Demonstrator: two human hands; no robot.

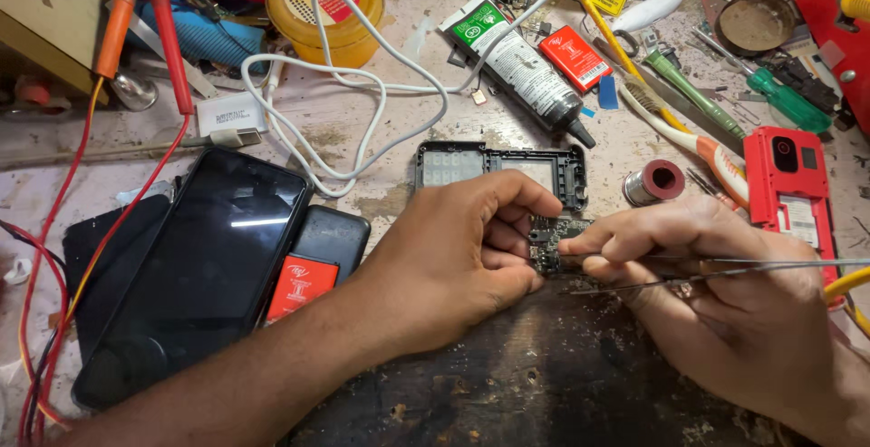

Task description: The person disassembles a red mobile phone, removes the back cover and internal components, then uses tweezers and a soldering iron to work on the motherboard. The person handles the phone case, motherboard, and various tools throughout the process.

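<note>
A small circuit board [555,243] is pinned against the worn bench [507,384] by the curled fingers of the left hand [467,252]. The right hand [698,275] is closed around metal tweezers [725,270], whose tips appear to touch the board's edge, though the contact is partly hidden. Just behind the board, a dark phone frame [507,168] is seen. A black smartphone [204,266] lies to the left, beside the forearm.

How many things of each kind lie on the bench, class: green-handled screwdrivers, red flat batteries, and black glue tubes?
Green-handled screwdrivers: 2, the left one and the right one
Red flat batteries: 2, the upper one and the lower one
Black glue tubes: 1
Total: 5
</note>
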